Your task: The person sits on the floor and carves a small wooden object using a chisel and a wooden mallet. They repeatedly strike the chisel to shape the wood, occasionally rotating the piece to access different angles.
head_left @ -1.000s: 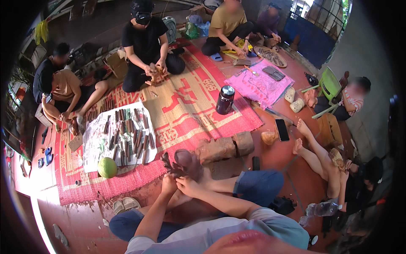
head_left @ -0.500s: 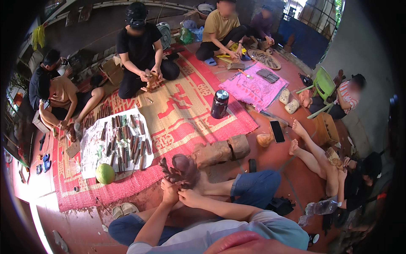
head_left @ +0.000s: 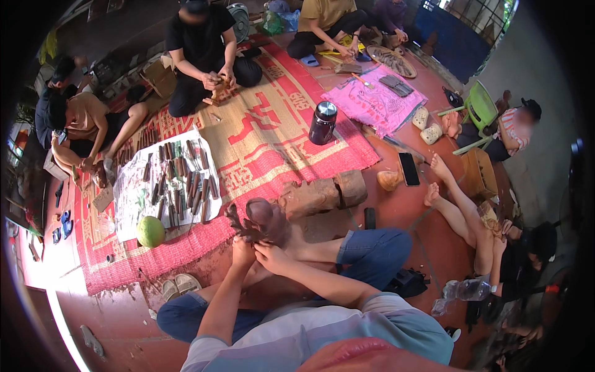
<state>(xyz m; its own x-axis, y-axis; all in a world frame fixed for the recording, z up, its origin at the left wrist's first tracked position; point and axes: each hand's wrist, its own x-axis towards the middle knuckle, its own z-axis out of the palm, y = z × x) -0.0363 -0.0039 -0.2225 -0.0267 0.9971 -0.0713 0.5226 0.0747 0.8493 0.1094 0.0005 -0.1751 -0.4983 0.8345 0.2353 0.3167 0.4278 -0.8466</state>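
Note:
A reddish-brown wood carving (head_left: 268, 218), with a rounded mass and jagged, leaf-like parts on its left, rests by my crossed legs. My left hand (head_left: 243, 252) is closed at the lower left of the carving. Pressed close beside it, my right hand (head_left: 273, 258) has its fingers curled near the carving's lower edge. Whether a small tool is between those fingers is hidden. Just beyond lies a thick, rough wooden log (head_left: 319, 195) with a dark band around it.
A red and tan mat (head_left: 260, 152) carries a white sheet (head_left: 133, 214) with several chisels (head_left: 186, 173), a green round fruit (head_left: 150, 232) and a dark flask (head_left: 323, 124). A phone (head_left: 409, 169) lies to the right. Several other people sit around, some working with their hands.
The view has tilted, so most of the scene sits higher in the picture. Both my hands stay at the carving, with little visible change in their grip.

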